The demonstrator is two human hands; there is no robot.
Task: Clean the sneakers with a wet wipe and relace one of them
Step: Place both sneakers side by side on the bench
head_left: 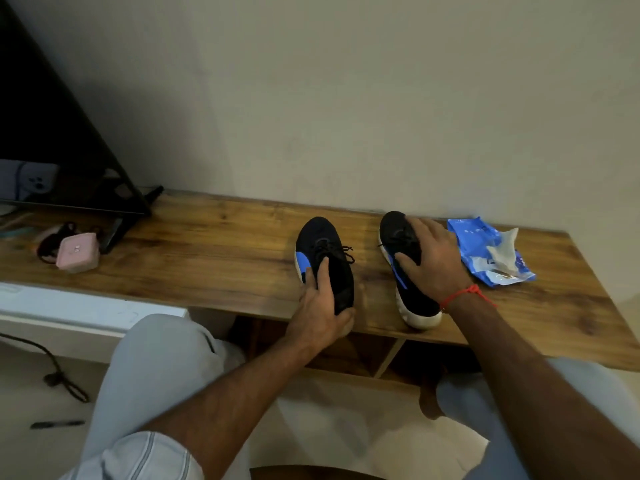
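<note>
The wooden shelf (221,244) serves as the reference surface; it stands against a plain pale wall.

At the shelf's left end sit a small pink case (77,252) and the foot of a dark screen (52,140). A cable and a pen lie on the floor below that end.

Near the shelf's middle, at its front edge, the left hand (320,315) grips the toe of the left sneaker (323,261) — fingers curled round the tip, index finger laid along the upper. Its laces appear threaded.

Further right, the right hand (431,261) holds the right sneaker (407,271) from above, fingers spread and wrapped over the collar.

At the shelf's right end lies the blue wet wipe pack (485,251), a wipe protruding from its opening.

Step in hand, as judged: positioning both sneakers — no wipe is held. The next move calls for freeing the right hand and drawing the protruding wipe.
</note>
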